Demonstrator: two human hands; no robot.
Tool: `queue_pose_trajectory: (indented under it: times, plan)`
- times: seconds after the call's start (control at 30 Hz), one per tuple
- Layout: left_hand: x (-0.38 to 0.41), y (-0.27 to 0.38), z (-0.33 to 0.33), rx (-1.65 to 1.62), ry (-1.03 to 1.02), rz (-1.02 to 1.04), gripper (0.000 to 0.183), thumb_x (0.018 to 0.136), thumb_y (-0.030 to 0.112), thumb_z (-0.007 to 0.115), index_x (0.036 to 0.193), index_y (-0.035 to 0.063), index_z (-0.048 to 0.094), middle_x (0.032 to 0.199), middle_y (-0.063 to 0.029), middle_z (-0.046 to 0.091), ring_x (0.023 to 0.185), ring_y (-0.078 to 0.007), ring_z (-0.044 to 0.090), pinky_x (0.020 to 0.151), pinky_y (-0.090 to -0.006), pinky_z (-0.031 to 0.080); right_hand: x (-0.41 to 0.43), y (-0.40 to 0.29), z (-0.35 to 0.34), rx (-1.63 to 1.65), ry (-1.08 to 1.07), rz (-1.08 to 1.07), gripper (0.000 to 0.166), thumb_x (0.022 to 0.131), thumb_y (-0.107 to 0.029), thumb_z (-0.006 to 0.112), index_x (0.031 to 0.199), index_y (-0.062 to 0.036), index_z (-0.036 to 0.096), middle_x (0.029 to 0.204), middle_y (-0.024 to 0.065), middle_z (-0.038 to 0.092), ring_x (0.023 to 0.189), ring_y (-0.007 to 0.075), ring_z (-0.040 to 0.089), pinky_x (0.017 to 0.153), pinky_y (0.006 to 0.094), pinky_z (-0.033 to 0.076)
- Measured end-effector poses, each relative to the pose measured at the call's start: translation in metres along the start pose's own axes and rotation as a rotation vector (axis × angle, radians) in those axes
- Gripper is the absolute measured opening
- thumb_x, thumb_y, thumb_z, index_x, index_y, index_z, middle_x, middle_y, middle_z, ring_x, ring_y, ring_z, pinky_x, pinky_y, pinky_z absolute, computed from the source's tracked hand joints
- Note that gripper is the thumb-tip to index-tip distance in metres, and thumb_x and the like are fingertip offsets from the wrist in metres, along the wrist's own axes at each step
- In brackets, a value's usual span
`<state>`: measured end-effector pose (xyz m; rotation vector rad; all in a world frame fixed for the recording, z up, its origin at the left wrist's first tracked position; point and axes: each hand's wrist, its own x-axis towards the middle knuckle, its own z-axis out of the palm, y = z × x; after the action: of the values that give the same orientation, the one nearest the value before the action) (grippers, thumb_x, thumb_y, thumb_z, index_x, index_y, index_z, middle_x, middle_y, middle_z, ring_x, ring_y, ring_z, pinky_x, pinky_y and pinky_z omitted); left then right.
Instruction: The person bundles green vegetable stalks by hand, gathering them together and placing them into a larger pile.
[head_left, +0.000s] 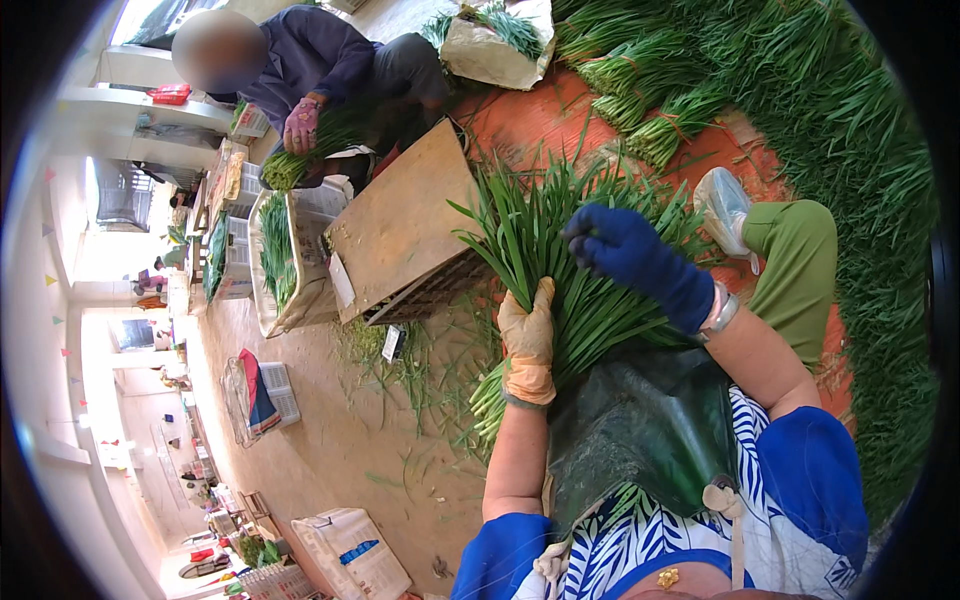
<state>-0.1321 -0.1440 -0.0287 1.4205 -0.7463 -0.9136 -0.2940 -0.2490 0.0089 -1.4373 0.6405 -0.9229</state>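
My left hand (527, 337), in a pale orange glove, grips a loose bunch of long green leaves (600, 300), which look like garlic chives. Their pale stem ends point down to the left, past my wrist. My right hand (607, 240), in a dark blue glove, is over the leafy part, its fingers bent; whether it pinches any leaves I cannot tell. The bunch lies across a dark green waterproof apron (645, 427) on my lap.
A wooden board (412, 217) on a crate stands ahead to the left. Beyond it a co-worker (322, 60) in pink gloves handles another bunch over a lined basket (277, 262). Tied bunches (667, 127) and a large heap of leaves (885, 300) lie to the right. Trimmings litter the floor.
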Motion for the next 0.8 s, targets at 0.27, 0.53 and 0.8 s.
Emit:
queue_pose_trajectory:
  times: [0.27,0.53,0.8]
  plan:
    - [-0.007,0.001,0.01,0.119,-0.02,0.05,0.024,0.088,0.006,0.065,0.111,0.0006,0.062,0.097,-0.0018,0.067,0.087,-0.0093,0.058,0.078,-0.0248,0.048,0.007,0.004,0.023,-0.802,-0.03,-0.216,0.031,0.079,-0.022,0.066,0.104,-0.0073,0.059,0.074,0.0145,0.063,0.068,0.0347,0.063,0.057,0.0405,0.05]
    - [-0.002,-0.001,0.008,0.155,-0.024,0.062,0.025,0.089,0.007,0.066,0.112,-0.0005,0.062,0.099,-0.0029,0.067,0.088,-0.0096,0.058,0.079,-0.0254,0.047,0.021,0.012,0.023,-0.111,-0.008,0.117,0.015,0.086,-0.018,0.058,0.093,-0.006,0.059,0.069,0.0088,0.063,0.055,0.0231,0.062,0.049,0.0349,0.049]
    - [0.005,0.0,0.006,0.021,-0.023,-0.002,0.021,0.089,0.006,0.064,0.11,0.0001,0.064,0.1,-0.001,0.066,0.086,-0.0089,0.057,0.077,-0.023,0.047,-0.023,-0.024,-0.021,-0.053,-0.124,0.044,0.012,0.088,-0.012,0.055,0.098,-0.0069,0.059,0.069,0.0046,0.061,0.057,0.0165,0.062,0.05,0.0275,0.048]
